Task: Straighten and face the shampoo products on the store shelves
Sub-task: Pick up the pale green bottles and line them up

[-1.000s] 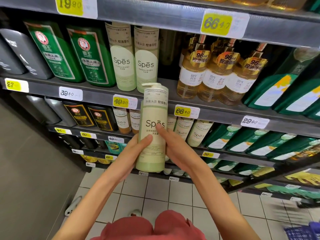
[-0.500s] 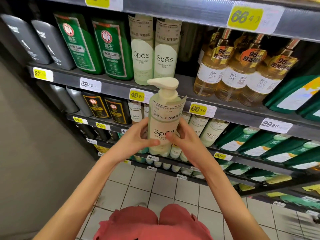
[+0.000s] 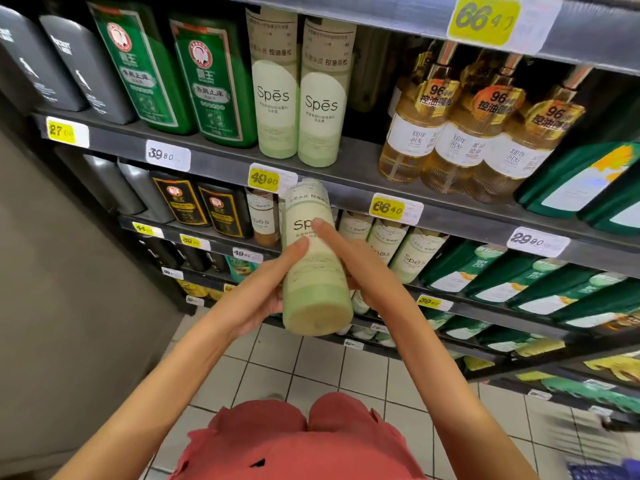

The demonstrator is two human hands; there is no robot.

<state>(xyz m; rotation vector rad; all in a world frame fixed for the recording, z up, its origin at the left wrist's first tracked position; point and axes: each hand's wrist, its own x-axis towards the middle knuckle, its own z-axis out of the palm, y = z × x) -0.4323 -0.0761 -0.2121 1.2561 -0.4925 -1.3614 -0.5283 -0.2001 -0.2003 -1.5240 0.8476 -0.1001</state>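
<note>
- spes bottle [image 3: 313,268]: held in the air before the front edge of the second shelf [image 3: 450,216], long axis tilted, base toward the camera, cap toward the shelf.
- left hand [image 3: 263,289]: fingers clamped on the bottle's left side.
- right hand [image 3: 349,258]: fingers clamped on its right side, forefinger across the label.
- both hands equally near.

the held spes bottle [image 3: 313,268] looks like matt, smooth pale-green plastic with a paper-like printed label. the amber bottles [image 3: 460,133] are clear, glossy plastic with shiny gold neck tags. the green bottles [image 3: 180,74] gleam, glossy. the grey bottles [image 3: 52,64] look matt. the shelf edge [image 3: 214,161] is dull dark metal with paper price tags [image 3: 168,155]. the floor tiles [image 3: 304,372] are smooth, slightly glossy.
</note>
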